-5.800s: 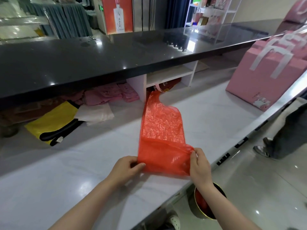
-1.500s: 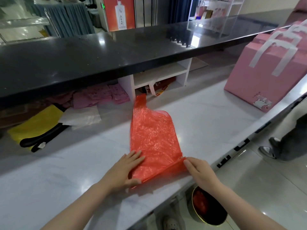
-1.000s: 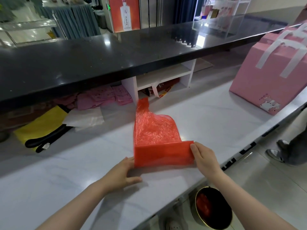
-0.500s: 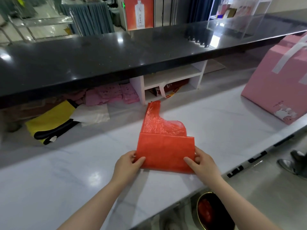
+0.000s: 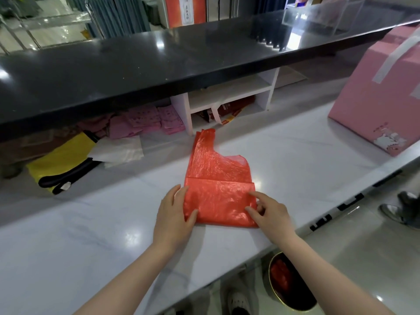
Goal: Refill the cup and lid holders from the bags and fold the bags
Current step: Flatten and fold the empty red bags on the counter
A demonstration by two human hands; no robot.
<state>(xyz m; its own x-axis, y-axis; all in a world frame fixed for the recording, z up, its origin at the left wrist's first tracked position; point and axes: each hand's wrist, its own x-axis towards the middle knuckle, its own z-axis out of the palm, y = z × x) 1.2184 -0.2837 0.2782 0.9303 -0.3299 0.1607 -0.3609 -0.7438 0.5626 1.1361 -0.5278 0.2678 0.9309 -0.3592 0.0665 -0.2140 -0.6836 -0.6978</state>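
the bag point(image 5: 218, 196) lies partly folded on the counter point(image 5: 91, 235), left hand point(image 5: 173, 218) flat-fingered and right hand point(image 5: 269, 215) loosely curled pressing its sides, handles still unfolded.

Bright overhead glare, wide-angle edge distortion

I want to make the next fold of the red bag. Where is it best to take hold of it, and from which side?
Probably pinch the two near corners of the red bag, one with each hand, from the person's side. The folded band lies flat and doubled there, with the left hand and right hand already at its ends, while the single handle at the far end is loose and thin.
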